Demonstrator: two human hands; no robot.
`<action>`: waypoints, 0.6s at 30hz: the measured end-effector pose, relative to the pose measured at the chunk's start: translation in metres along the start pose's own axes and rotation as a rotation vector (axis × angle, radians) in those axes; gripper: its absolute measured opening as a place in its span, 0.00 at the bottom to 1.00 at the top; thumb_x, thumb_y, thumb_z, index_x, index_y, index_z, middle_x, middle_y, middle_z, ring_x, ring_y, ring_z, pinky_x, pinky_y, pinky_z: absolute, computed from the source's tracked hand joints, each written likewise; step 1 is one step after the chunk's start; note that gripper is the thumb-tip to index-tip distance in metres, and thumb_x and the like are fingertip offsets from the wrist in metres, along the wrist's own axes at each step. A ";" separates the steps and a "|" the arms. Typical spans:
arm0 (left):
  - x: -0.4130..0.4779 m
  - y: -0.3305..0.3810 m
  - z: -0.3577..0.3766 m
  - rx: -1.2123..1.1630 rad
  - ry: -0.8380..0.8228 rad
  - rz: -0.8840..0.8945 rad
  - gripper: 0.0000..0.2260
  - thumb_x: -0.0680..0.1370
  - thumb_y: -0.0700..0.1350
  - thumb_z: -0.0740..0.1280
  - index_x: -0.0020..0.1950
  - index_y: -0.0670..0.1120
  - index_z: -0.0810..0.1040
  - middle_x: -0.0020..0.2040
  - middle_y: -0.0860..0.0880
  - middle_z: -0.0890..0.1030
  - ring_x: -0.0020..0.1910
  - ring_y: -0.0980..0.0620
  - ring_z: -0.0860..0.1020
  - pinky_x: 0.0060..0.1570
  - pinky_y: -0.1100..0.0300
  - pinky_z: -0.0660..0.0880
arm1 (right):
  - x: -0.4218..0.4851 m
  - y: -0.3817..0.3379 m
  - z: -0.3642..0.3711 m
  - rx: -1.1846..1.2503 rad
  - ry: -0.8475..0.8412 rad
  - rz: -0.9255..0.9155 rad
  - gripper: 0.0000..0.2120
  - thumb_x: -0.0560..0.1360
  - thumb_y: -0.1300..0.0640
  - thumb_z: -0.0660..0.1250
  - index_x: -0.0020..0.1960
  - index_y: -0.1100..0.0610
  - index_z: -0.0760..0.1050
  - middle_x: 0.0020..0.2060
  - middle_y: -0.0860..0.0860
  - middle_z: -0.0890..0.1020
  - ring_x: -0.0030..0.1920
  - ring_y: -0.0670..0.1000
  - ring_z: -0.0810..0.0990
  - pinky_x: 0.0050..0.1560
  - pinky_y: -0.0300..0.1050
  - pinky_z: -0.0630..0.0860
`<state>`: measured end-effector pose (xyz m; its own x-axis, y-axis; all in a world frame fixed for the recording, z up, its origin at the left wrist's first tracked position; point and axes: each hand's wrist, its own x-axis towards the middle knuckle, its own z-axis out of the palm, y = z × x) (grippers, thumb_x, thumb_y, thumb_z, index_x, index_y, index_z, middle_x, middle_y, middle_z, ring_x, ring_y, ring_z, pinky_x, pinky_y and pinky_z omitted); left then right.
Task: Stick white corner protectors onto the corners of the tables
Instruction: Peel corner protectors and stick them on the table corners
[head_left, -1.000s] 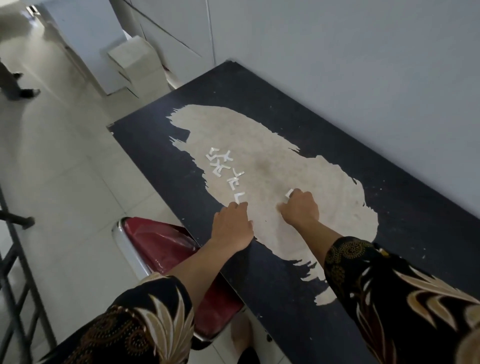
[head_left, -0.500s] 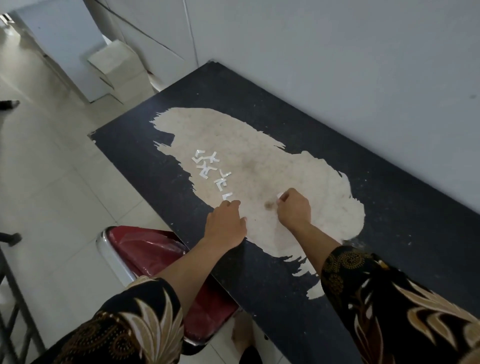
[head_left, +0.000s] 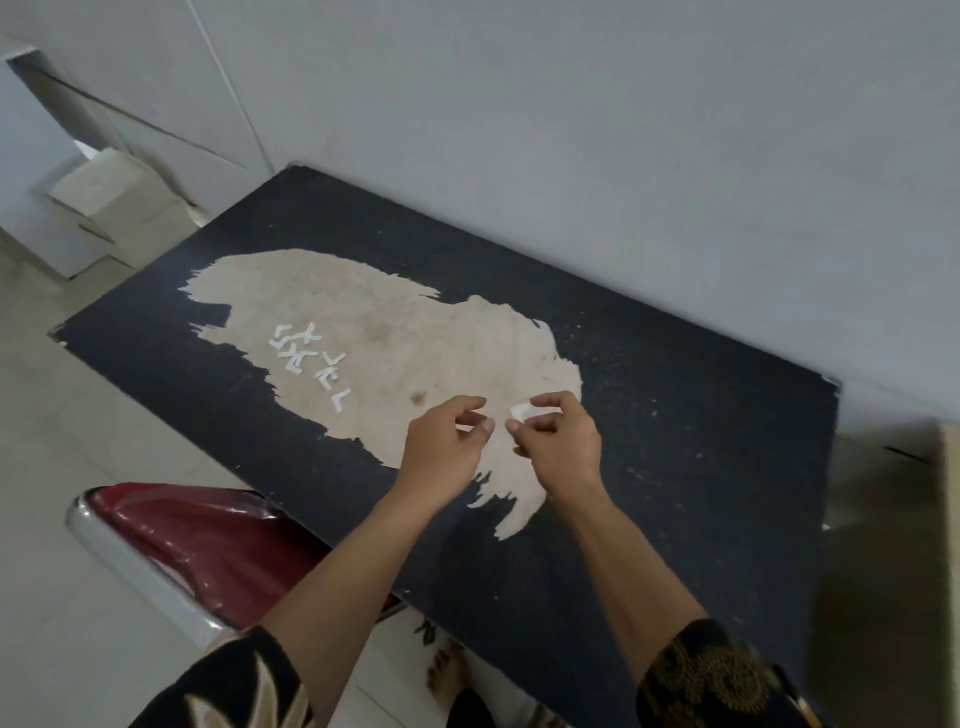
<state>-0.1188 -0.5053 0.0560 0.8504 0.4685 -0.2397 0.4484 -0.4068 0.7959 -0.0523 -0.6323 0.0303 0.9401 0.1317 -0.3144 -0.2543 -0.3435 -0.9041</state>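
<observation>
My right grip (head_left: 558, 441) pinches a small white plastic corner protector (head_left: 519, 412) between thumb and fingertips, just above the pale worn patch in the middle of the black-topped desk (head_left: 701, 441). The left grip (head_left: 447, 449) sits just beside it with its fingers curled inward. A white sliver shows at its fingertips, but I cannot tell whether it holds anything. I judge I am readying the piece, perhaps peeling a backing, before it goes on a corner.

What matters next is direction. The nearest desk corner (head_left: 830, 382) in view lies to the right of the pinched piece, against the grey wall (head_left: 623, 156) and well apart from it, and the right grip is the nearer one. The desk's long axis runs from far left to near right, so the carry would follow that line. The spare white protectors (head_left: 311, 361) lie in a loose row on the pale patch, to the left of both grips.
</observation>
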 end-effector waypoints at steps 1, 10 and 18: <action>-0.006 0.010 0.006 -0.026 -0.003 0.014 0.13 0.81 0.48 0.67 0.65 0.52 0.79 0.53 0.55 0.82 0.49 0.58 0.81 0.55 0.59 0.78 | -0.008 -0.002 -0.011 0.033 -0.015 -0.014 0.13 0.73 0.59 0.76 0.54 0.52 0.75 0.39 0.52 0.84 0.37 0.48 0.85 0.46 0.49 0.84; -0.056 0.081 0.042 -0.129 0.037 0.096 0.07 0.79 0.42 0.69 0.51 0.50 0.87 0.42 0.54 0.86 0.43 0.55 0.84 0.50 0.52 0.83 | -0.056 -0.021 -0.094 0.101 -0.120 -0.162 0.08 0.74 0.64 0.74 0.50 0.55 0.80 0.40 0.57 0.83 0.40 0.54 0.85 0.41 0.43 0.83; -0.095 0.119 0.062 -0.233 0.048 0.165 0.05 0.78 0.42 0.71 0.49 0.50 0.87 0.40 0.52 0.87 0.40 0.53 0.86 0.49 0.50 0.83 | -0.077 -0.024 -0.139 -0.069 0.088 -0.335 0.10 0.78 0.57 0.70 0.59 0.51 0.79 0.38 0.48 0.84 0.38 0.45 0.83 0.43 0.39 0.80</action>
<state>-0.1293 -0.6472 0.1391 0.8901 0.4497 -0.0741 0.2250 -0.2923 0.9295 -0.0868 -0.7637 0.1165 0.9855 0.1678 0.0255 0.0850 -0.3576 -0.9300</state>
